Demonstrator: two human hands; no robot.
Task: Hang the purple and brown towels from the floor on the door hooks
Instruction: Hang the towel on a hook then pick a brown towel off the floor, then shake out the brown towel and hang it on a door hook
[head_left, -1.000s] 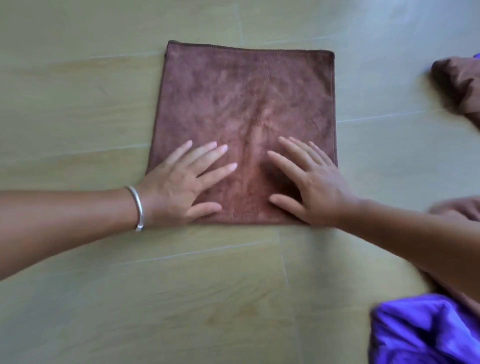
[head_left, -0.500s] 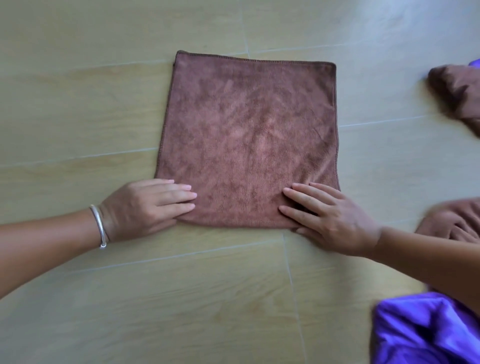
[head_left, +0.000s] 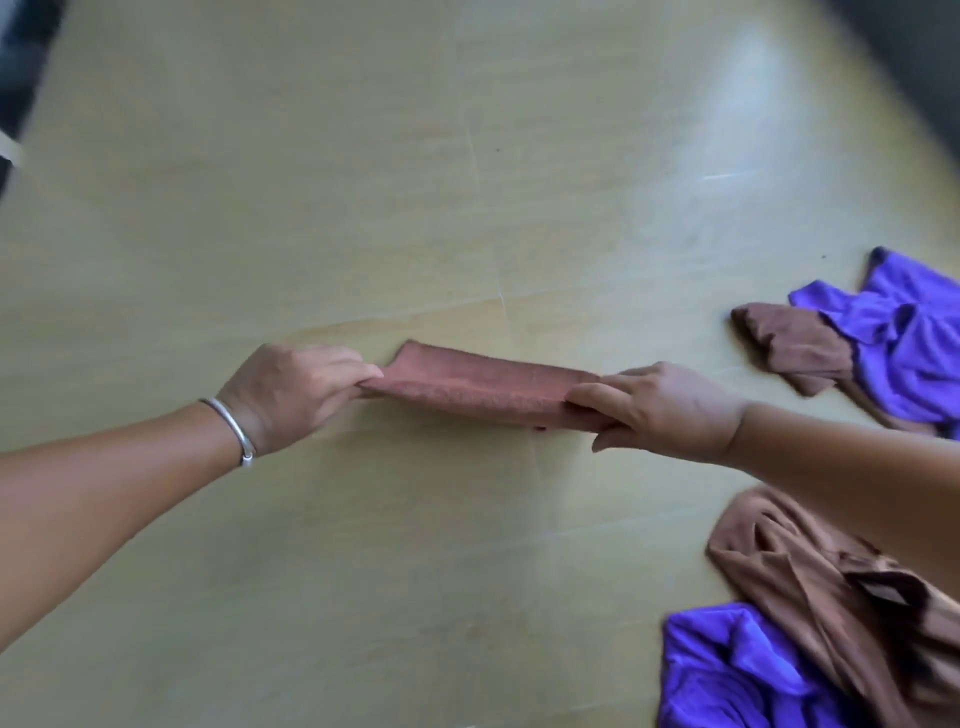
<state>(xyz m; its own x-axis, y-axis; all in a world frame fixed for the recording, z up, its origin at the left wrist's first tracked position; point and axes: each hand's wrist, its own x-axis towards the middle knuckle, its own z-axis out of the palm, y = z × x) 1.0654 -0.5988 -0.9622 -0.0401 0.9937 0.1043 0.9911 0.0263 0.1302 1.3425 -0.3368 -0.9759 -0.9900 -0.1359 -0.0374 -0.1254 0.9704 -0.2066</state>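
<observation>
My left hand (head_left: 301, 387) pinches one end of the brown towel (head_left: 480, 387) and my right hand (head_left: 657, 408) grips the other, so the cloth spans taut between them, seemingly just lifted off the floor (head_left: 415, 182), though blur makes that uncertain. I judge this two-end hold keeps it flat for carrying. Both forearms reach forward, wrists low, knuckles up. More purple and brown towels (head_left: 883, 338) lie crumpled at right.

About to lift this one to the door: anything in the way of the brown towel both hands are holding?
Nothing visible blocks it. The left hand and right hand already grip the brown towel at its ends. The door hooks are out of view, so that path can't be judged.
</observation>
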